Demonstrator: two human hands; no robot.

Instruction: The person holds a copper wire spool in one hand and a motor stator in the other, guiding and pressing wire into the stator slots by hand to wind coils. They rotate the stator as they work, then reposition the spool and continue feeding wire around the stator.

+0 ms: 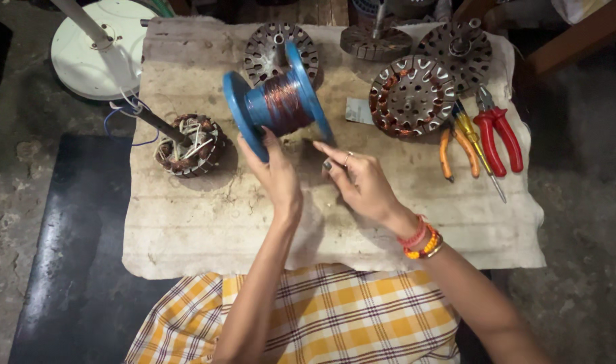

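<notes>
Blue spool (277, 101): plastic, two round flanges, core wound with copper-coloured wire; tilted, raised above the worktop near its centre, toward 12 o'clock from the hands.

Left hand (275, 176): fingers upright and loosely spread, fingertips against the lower rim of the spool's near flange, propping it from below.

Right hand (362, 178): just beside the left, at 3 o'clock of it; forefinger stretched out toward the spool, other fingers curled, thumb tucked under. Whether a strand of wire is nipped between them cannot be told. Ring on one finger; red and orange bead bracelets (422, 240) at the wrist.

Worktop (186, 216): low, covered with a worn, stained pale cloth.

Wound stator (190, 145): at 9 o'clock of the spool, copper coils tied with pale cord, dark shaft sticking out toward 10 o'clock, blue leads beside it.

Half-wound stator (409, 98): slotted steel disc at 3 o'clock of the spool, copper showing along its left rim.

Bare stator cores: one (271, 44) behind the spool at 12 o'clock; two more (456, 47) at 1 to 2 o'clock, far edge.

Orange-handled pliers (456, 145), yellow screwdriver (479, 152), red-handled pliers (500, 135): side by side at 3 o'clock, right of the half-wound stator.

White round fan base (85, 47): on the floor at 10 o'clock, off the worktop.

Yellow checked cloth (335, 317): at 6 o'clock, over the person's lap.
</notes>
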